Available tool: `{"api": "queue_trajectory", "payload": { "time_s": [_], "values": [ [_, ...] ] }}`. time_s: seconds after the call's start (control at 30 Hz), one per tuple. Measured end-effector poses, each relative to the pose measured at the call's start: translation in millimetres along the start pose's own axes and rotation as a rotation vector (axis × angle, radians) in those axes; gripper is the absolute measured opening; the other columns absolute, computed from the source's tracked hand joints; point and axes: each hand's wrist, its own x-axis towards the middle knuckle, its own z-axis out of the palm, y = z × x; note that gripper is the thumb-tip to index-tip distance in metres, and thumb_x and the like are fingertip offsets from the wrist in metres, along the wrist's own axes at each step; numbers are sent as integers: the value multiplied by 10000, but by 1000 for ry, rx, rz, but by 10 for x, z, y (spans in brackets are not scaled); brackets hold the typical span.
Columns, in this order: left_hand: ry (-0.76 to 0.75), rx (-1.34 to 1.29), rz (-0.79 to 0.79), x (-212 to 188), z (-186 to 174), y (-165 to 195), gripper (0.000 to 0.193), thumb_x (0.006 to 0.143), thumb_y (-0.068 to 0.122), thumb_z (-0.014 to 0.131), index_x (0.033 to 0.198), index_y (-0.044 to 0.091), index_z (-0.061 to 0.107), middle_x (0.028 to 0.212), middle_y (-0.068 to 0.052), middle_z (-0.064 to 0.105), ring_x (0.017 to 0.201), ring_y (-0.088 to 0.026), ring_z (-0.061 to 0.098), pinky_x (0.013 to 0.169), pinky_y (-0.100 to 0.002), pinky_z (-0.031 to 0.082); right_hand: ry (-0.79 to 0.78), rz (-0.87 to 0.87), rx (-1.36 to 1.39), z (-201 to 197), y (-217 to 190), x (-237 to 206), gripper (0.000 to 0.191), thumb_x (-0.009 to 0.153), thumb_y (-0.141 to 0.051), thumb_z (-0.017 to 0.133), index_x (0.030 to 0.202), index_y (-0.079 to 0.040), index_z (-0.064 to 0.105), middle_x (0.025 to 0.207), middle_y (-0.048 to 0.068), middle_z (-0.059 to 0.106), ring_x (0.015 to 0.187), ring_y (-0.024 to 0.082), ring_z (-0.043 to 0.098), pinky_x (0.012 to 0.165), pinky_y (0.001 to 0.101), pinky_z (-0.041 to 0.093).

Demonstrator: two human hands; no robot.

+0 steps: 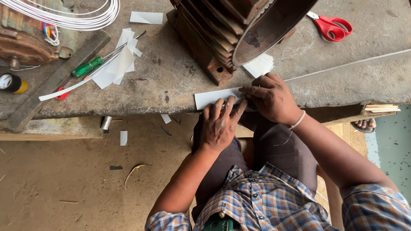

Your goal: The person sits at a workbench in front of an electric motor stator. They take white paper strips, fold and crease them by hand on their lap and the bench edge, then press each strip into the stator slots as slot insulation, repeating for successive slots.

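The left hand (220, 124) lies flat, fingers spread, pressing the near edge of a white paper strip (214, 97) against the front lip of a worn concrete desk (171, 81). The right hand (269, 97) bears down on the same strip from above, fingers curled and bunched over its right end; whether it pinches the paper or only pins it cannot be told. The strip lies lengthwise along the desk's edge, its left end free and its right end hidden under the right hand.

Just behind the hands stands a rusty finned motor housing (214, 34) with its round opening tilted toward the camera, and a small stack of white paper pieces (260, 65) shows beside its base. Red-handled scissors (333, 26) rest well off to the far right of the desk. To the left, a green-handled screwdriver (87, 67) lies among loose paper offcuts (117, 64), near a coil of white wire (72, 15) and a roll of black and yellow tape (13, 83). Paper scraps dot the dirt floor (64, 179) below. The person, seated, wears a plaid shirt (265, 201) and dark trousers.
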Motion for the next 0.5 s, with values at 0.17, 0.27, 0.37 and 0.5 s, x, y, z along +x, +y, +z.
{"api": "queue_trajectory", "payload": {
  "time_s": [0.17, 0.27, 0.37, 0.5],
  "values": [
    [42, -11, -1, -55, 162, -26, 535, 968, 195, 600, 1497, 270, 557, 1421, -40, 510, 1263, -267, 480, 1017, -499, 380, -116, 26, 5, -11, 69, 65, 337, 819, -128, 781, 1156, -131, 773, 974, 78, 671, 901, 288, 605, 835, 412, 499],
    [32, -20, 9, -77, 231, -35, 520, 972, 198, 594, 1486, 263, 562, 1415, -31, 518, 1255, -258, 492, 1037, -507, 366, -92, 48, -42, 45, 104, 127, 355, 828, -138, 778, 1182, -115, 763, 967, 86, 664, 903, 299, 592, 852, 424, 481],
    [42, -46, 17, -80, 234, -42, 534, 988, 187, 592, 1516, 254, 557, 1410, -46, 526, 1259, -269, 490, 1056, -520, 343, -47, 95, -90, 122, 113, 179, 335, 873, -135, 763, 1207, -106, 757, 971, 83, 660, 913, 301, 574, 861, 421, 462],
    [62, -75, -5, -48, 181, -57, 549, 981, 165, 579, 1516, 273, 529, 1423, -79, 521, 1357, -311, 478, 1159, -576, 308, 29, 136, -106, 135, 94, 158, 284, 930, -137, 751, 1213, -129, 772, 946, 60, 641, 930, 294, 554, 868, 420, 441]
  ]
}}
